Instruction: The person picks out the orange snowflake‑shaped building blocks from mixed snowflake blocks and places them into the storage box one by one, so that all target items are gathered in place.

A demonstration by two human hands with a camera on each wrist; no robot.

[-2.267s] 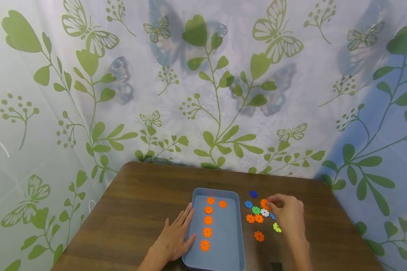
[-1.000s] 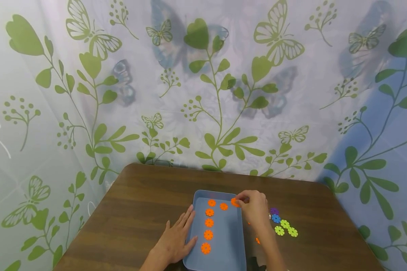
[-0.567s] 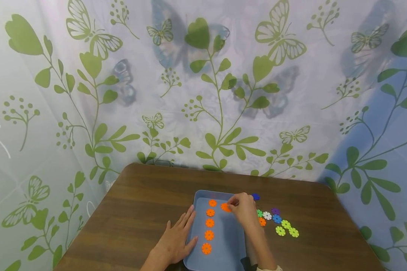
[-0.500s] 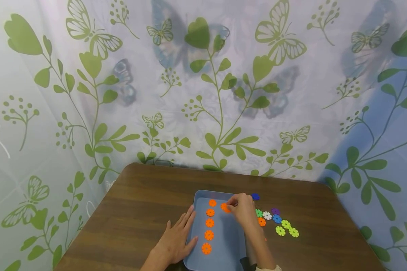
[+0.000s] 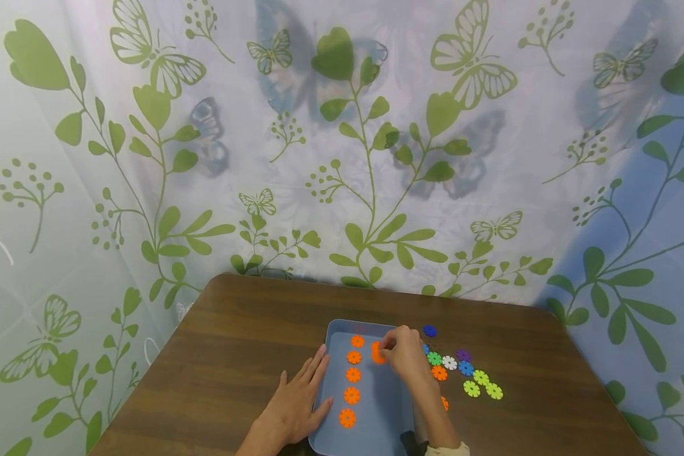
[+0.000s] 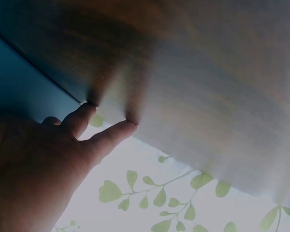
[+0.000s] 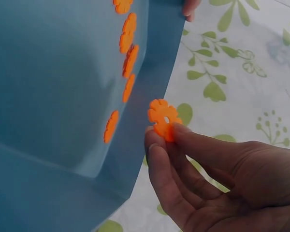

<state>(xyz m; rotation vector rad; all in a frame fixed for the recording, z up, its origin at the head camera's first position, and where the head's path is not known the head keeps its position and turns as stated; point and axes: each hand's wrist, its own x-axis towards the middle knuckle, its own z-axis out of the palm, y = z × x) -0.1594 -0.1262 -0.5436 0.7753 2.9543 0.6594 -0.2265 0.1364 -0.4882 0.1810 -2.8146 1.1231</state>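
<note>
A shallow blue-grey tray (image 5: 376, 418) lies on the table. Along its left side runs a column of several orange notched discs (image 5: 351, 396). Over the tray's far part, my right hand (image 5: 406, 358) pinches another orange notched disc (image 7: 164, 118) between thumb and fingertips. In the right wrist view this disc is tilted up, apart from the column. The second-column disc seen earlier is hidden or overlapped in the head view. My left hand (image 5: 291, 402) rests on the tray's left rim with its fingers straight; its fingers (image 6: 111, 137) also show in the left wrist view.
Right of the tray, loose discs lie on the brown table (image 5: 251, 342): a white disc (image 5: 449, 363), a purple disc (image 5: 463, 355), yellow-green discs (image 5: 481, 377), a dark blue disc (image 5: 429, 330) and others, some partly behind my right arm. A patterned curtain (image 5: 296, 158) hangs behind.
My right hand picked up an orange disc from the loose ones and carried it left over the tray's right rim. In the last half second it shifts only slightly. My left hand stays put.
</note>
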